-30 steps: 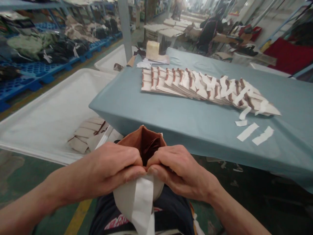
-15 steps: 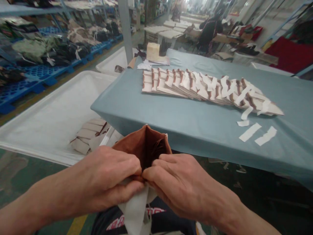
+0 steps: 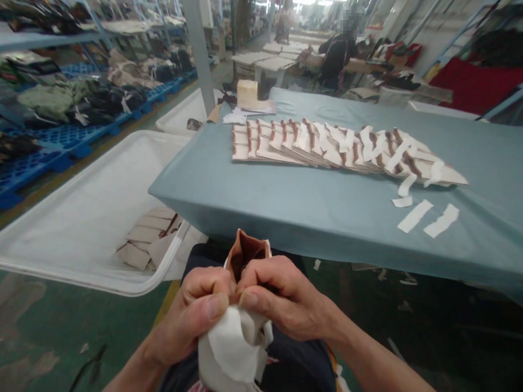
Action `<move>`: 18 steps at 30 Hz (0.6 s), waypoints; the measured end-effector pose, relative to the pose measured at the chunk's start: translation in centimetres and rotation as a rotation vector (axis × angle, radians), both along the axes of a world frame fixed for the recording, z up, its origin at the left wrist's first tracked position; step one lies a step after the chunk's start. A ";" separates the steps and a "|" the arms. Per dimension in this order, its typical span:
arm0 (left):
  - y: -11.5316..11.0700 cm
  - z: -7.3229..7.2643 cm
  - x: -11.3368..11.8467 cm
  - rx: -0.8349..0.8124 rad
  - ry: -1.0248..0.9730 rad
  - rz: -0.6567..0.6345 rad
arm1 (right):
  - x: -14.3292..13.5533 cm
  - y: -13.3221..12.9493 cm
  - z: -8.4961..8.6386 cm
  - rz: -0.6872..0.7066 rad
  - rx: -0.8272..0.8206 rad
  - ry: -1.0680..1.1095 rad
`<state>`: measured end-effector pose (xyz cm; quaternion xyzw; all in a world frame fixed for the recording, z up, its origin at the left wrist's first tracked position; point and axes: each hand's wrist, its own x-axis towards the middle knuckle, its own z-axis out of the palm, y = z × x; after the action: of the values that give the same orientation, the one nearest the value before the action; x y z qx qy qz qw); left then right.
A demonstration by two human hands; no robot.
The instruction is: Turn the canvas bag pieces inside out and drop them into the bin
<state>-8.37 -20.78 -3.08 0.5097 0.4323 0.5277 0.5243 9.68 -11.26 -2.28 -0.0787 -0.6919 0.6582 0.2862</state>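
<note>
Low over the lap, just off the near edge of the table (image 3: pixel 196 190), a cream fabric pouch with brown lining (image 3: pixel 212 362) is held up. The left hand (image 3: pixel 188 316) and right hand (image 3: pixel 290 299) are nearly touching, each with thumb and fingers clamped on its rim. A white strip (image 3: pixel 232 348) lies over its near side. Work on this pouch looks part-way: the rim is pinched, the mouth partly open. The mouth points up and away towards the table, and the long axis seems to run from lap to table, though the hands hide much. Loose white strips (image 3: pixel 414 216) lie towards the near edge; beyond, overlapping cream-and-brown pieces (image 3: pixel 286 144) run lengthwise from near the left edge. Whether those are finished or waiting, I cannot tell.
</note>
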 end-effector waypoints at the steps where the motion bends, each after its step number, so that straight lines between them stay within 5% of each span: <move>1: 0.0 -0.4 0.1 -0.009 -0.051 -0.010 | 0.1 0.0 0.0 0.014 -0.018 -0.014; 7: 0.5 -0.3 -0.3 0.060 -0.055 -0.036 | 0.1 0.9 0.0 0.087 -0.108 -0.101; 12: 1.3 1.7 -1.3 0.225 0.118 -0.103 | -0.4 1.4 1.2 0.031 0.071 -0.021; 18: 1.5 3.4 0.5 0.464 0.176 -0.120 | -0.7 0.4 1.2 -0.007 -0.017 -0.016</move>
<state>-7.90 -19.24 0.33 0.6851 0.3127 0.5344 0.3838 8.95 -10.85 -1.09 -0.0888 -0.6882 0.6625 0.2822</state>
